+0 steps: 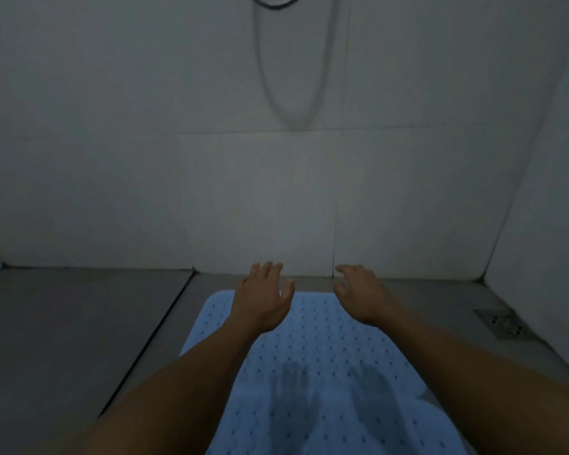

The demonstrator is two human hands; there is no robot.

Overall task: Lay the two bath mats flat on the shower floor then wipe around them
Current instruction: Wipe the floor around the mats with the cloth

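Your blue bath mat (309,372) lay flat beneath both hands, left hand (263,297) and right hand (362,297) spread loose, gripping nothing, above its far edge.

Home shower stall.
Tiled walls (276,192), hose (260,70) above the hands, floor drain (503,323) right of them.

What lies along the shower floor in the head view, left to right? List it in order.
Dark floor joint → left hand → right hand → floor drain. Both hands hover open over the blue bath mat, which spans them.
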